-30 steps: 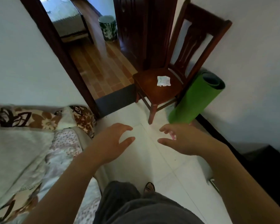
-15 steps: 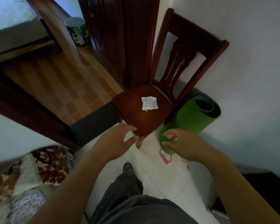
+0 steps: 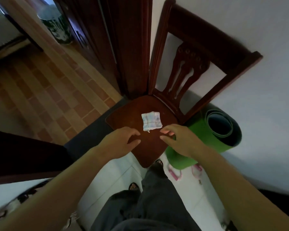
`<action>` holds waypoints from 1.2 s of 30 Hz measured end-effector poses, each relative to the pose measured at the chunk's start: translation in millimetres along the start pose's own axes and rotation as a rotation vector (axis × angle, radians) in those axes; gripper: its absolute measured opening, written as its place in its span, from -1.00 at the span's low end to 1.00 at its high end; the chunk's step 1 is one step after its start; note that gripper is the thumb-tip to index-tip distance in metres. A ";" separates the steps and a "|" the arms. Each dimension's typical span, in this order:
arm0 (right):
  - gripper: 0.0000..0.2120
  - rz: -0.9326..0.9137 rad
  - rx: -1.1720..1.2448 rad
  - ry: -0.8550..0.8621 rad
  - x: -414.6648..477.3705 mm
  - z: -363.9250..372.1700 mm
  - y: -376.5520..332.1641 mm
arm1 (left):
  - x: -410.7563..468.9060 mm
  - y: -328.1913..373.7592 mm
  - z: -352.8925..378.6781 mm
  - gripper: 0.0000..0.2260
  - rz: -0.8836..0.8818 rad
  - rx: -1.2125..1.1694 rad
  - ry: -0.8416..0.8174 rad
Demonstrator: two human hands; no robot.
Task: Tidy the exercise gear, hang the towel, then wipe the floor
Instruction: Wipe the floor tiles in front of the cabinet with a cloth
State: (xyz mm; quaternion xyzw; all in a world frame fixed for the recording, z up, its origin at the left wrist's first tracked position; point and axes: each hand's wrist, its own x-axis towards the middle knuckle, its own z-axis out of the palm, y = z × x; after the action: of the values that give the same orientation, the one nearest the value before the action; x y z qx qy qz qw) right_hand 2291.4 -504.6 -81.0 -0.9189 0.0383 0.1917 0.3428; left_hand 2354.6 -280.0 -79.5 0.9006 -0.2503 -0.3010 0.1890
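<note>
Dark polished wooden chair [image 3: 150,147] bears a folded checked cloth [image 3: 151,121]; both hands' fingers [image 3: 133,133] hover released.

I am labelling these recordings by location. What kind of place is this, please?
Most likely a room in a home, perhaps a bedroom, beside a doorway. A dark wooden chair stands against the wall with a folded cloth on its seat, a rolled green exercise mat leans next to it, and patterned bedding shows at the lower left.
</note>
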 end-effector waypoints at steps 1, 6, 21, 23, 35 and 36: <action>-0.71 -0.011 0.020 0.000 16.4 -2.4 3.6 | 14.4 -3.6 -3.7 -0.66 -0.010 0.017 -0.021; -0.69 0.013 0.025 -0.058 82.7 -7.8 32.4 | 89.0 -16.1 -21.4 -0.66 -0.027 0.098 -0.060; -0.59 0.168 -0.022 -0.114 263.0 107.2 144.0 | 250.7 -115.0 78.3 -0.61 -0.215 -0.060 -0.096; -0.58 0.189 -0.061 -0.113 279.6 127.5 157.1 | 256.9 -125.9 98.5 -0.63 -0.234 -0.104 -0.114; -0.36 0.168 -0.272 -0.041 336.7 223.9 211.3 | 297.3 -186.1 153.0 -0.62 -0.285 -0.140 -0.171; -0.32 0.177 -0.278 -0.025 338.1 229.3 214.5 | 298.3 -188.3 154.5 -0.62 -0.280 -0.141 -0.173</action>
State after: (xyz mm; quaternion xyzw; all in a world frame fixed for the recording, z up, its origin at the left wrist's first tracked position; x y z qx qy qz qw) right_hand 2485.7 -499.6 -499.4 -0.9480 0.0881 0.2362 0.1945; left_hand 2526.6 -326.5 -420.9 0.8820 -0.1161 -0.4173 0.1857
